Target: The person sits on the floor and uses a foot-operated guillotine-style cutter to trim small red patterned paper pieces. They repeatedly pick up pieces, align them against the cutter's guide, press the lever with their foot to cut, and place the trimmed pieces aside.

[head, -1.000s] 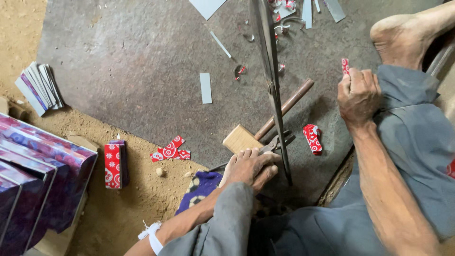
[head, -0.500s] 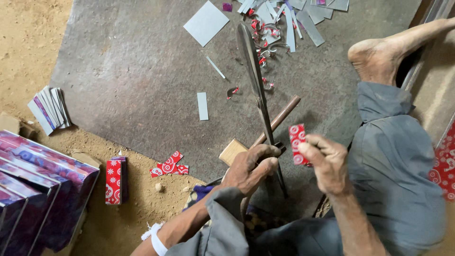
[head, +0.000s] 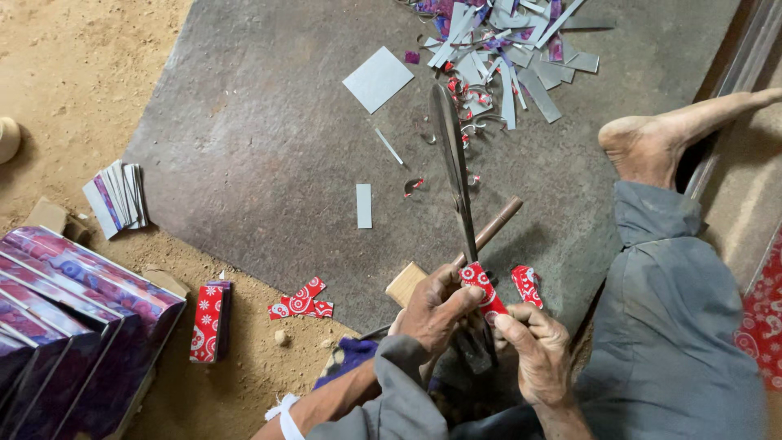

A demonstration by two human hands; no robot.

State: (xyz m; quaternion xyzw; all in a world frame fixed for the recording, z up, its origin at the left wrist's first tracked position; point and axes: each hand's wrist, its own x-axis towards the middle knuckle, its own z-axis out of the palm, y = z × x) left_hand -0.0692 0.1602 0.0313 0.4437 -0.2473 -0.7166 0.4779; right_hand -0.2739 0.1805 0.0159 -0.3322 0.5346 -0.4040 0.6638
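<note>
Feeding red strip squarely into shears; our left hand and right hand both pinch it.

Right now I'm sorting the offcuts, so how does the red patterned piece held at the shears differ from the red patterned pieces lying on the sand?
The held red piece is pinched between the left hand and right hand, against the long shears; the loose red pieces lie untouched at the edge of the grey mat. The held one is single; the loose ones overlap as several strips. Both show red with a white pattern.
</note>
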